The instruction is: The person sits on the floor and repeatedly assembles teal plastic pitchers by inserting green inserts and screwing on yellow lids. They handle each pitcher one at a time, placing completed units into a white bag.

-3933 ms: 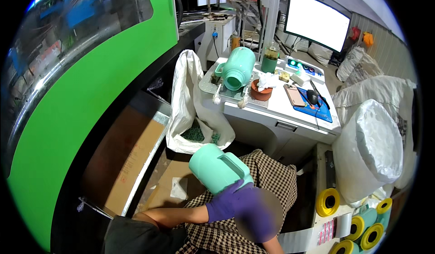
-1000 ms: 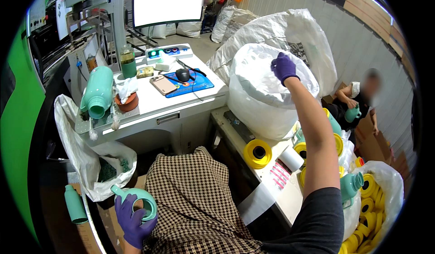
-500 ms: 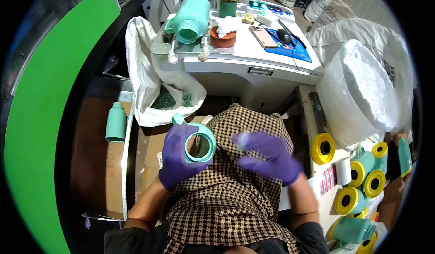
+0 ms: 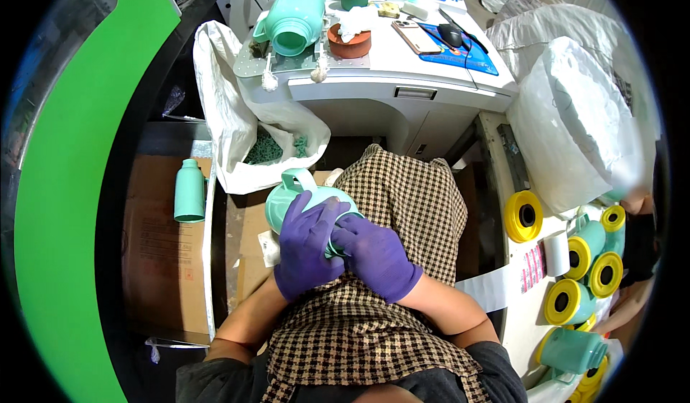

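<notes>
Over my lap lies a mint-green thermos jug body, tilted, its handle pointing away from me. My left hand, in a purple glove, is closed round its near side. Gloved the same way, my right hand presses with bent fingers against the jug's right end, where the rim is. The fingers of both hands meet there and cover the jug's opening. Whether anything small sits under the right fingertips is hidden. A brown-and-black checked apron covers my lap beneath the hands.
A white sack with green scraps stands ahead left. One green bottle body is in the carton at left. A jug lies on the white desk. Several yellow-based jugs crowd the right bench, beside another person's arm.
My right hand has moved left onto the jug's end; a blurred whitish bit at its fingertips no longer shows. The jug has turned, its opening now hidden and its handle showing more.
</notes>
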